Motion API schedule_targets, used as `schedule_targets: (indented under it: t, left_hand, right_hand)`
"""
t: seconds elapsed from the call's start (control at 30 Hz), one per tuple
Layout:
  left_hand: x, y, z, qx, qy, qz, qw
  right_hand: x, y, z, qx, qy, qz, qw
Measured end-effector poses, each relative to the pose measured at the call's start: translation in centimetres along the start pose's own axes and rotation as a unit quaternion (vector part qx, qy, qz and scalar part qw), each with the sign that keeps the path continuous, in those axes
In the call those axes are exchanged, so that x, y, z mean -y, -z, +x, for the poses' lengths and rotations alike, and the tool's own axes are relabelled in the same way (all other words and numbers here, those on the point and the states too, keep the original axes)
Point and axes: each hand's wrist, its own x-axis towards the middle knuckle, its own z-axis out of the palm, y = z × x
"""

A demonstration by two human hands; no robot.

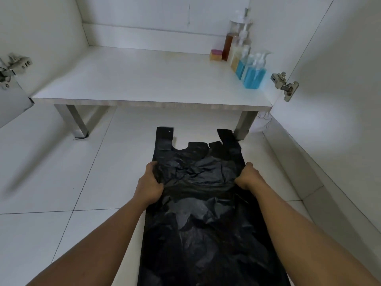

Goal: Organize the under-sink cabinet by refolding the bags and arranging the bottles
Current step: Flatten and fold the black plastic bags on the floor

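We locate the black plastic bag [206, 213] on the white tiled floor [61, 172], spread lengthwise in front of the open cabinet, with its two handle loops pointing toward the cabinet and its lower end running out of the bottom of the view. The surface of the bag is creased and bunched across the middle, between the hands. The left hand [149, 182] grips the left edge of the bag, its fingers curled into the plastic. The right hand [246, 176] grips the right edge at about the same height, its fingers likewise closed on the plastic. Both forearms reach in from the bottom of the view, one on each side of the bag. The right handle loop lies just beside the right metal leg [243, 124] of the cabinet shelf [134, 79]. We find the bottles [254, 76] standing upright in a row along the right side of that shelf: two with blue liquid and pump tops at the front, a yellowish one behind them, an amber one farther back. A pink and yellow sponge [216, 54] sits just left of the amber bottle. A door hinge [285, 85] is mounted on the right panel.
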Motion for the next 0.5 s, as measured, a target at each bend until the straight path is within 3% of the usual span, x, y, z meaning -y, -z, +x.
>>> schedule_targets:
  t: [0.1, 0.13, 0.3, 0.5]
  left_hand:
    - [0.0, -0.3, 0.5, -0.042, -0.046, 0.044, 0.997]
    - [0.0, -0.3, 0.8, -0.041, -0.045, 0.07, 0.996]
    - [0.2, -0.8, 1.4, -0.005, 0.002, 0.108, 0.994]
    - [-0.4, -1.2, 1.5, -0.012, -0.027, 0.142, 0.989]
  right_hand:
    - [0.1, -0.1, -0.6, -0.072, 0.146, 0.116, 0.98]
    - [-0.1, -0.2, -0.6, -0.105, 0.159, 0.127, 0.973]
    - [-2.0, -0.9, 0.4, -0.037, 0.069, -0.001, 0.997]
    - [-2.4, -0.6, 0.8, -0.059, 0.012, -0.08, 0.995]
